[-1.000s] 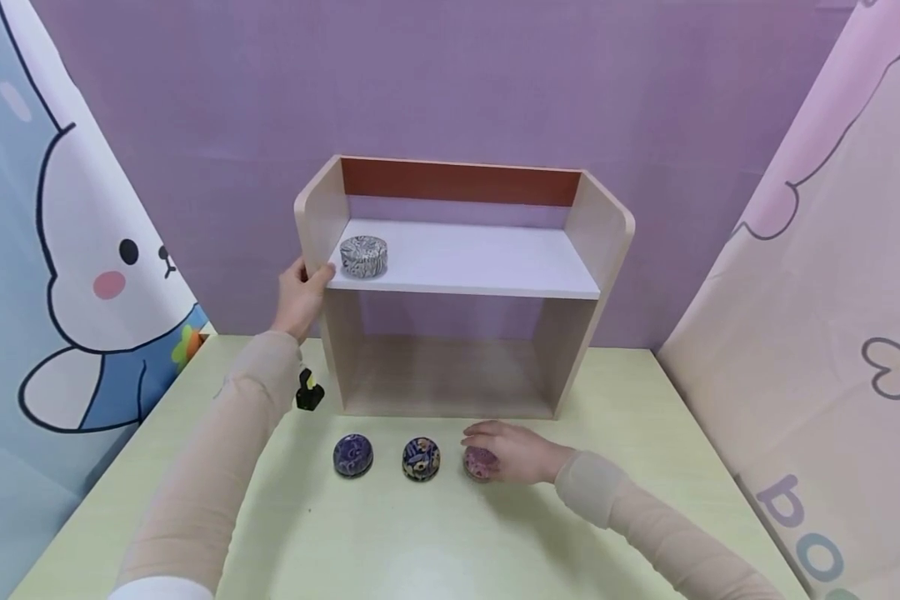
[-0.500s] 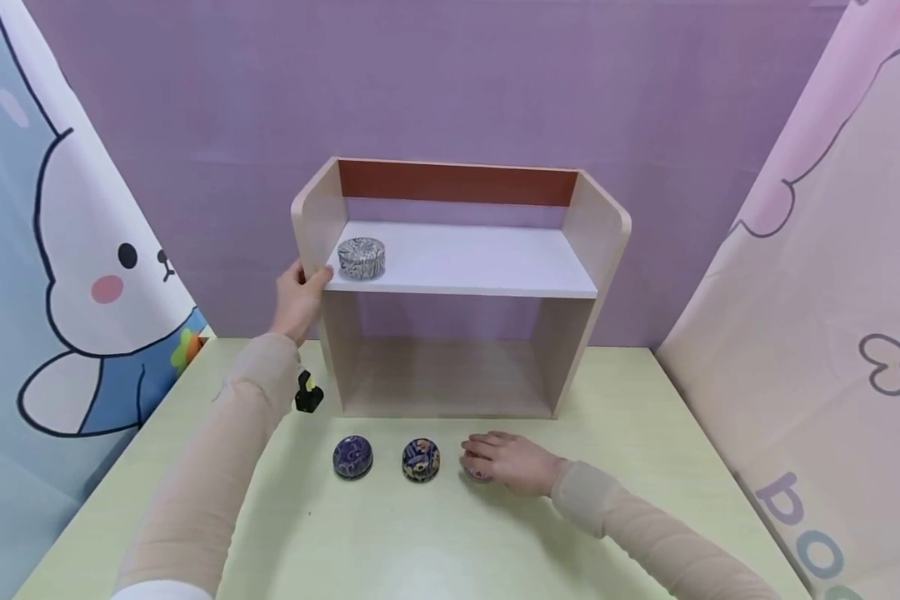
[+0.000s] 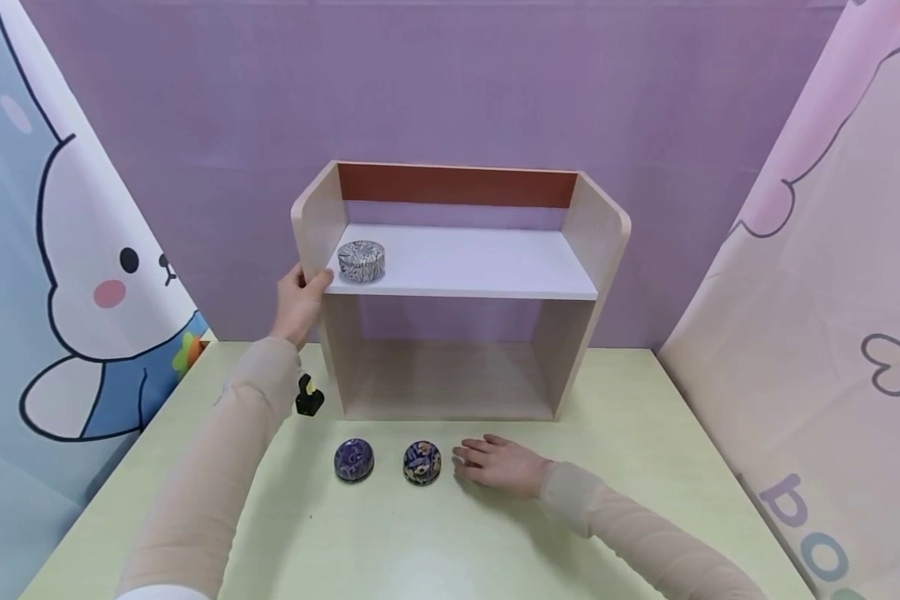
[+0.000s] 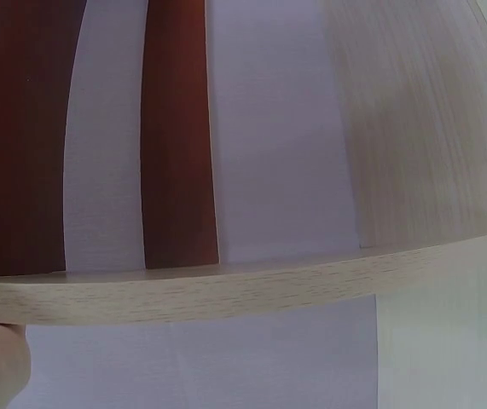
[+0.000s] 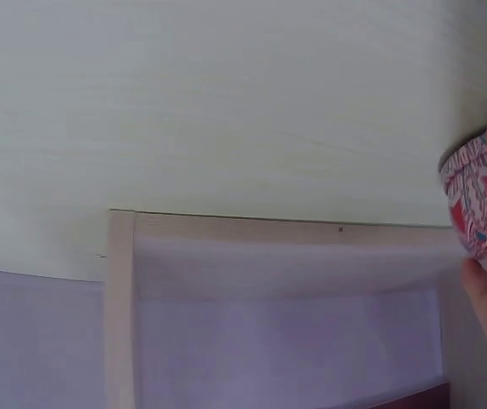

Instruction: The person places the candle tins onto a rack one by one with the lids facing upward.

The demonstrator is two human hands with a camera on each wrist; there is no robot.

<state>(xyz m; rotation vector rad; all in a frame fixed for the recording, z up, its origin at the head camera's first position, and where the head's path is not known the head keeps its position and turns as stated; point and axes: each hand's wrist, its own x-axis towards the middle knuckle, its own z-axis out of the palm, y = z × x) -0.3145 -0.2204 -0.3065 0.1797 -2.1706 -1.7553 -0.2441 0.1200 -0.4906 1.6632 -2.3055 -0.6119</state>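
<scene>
Shelf unit (image 3: 480, 263), two-tiered. Left hand (image 3: 297, 307): gripping its left side. Grey-patterned tin (image 3: 362, 261): on its upper level, left end. Purple tin (image 3: 354, 460), blue floral tin (image 3: 422, 462): on table (image 3: 390, 542) before it. Right hand (image 3: 504, 467): before its right half.

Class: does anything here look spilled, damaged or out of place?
Nothing stands out: the shelf stands upright, the grey tin, purple tin and blue tin sit flat, with no visible spill on the table.

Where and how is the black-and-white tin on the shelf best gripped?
Probably pinched across its round side wall, from the front right: the black-and-white tin sits flat, with the white shelf board extending rightward, while the left side panel and left hand crowd its left.
</scene>
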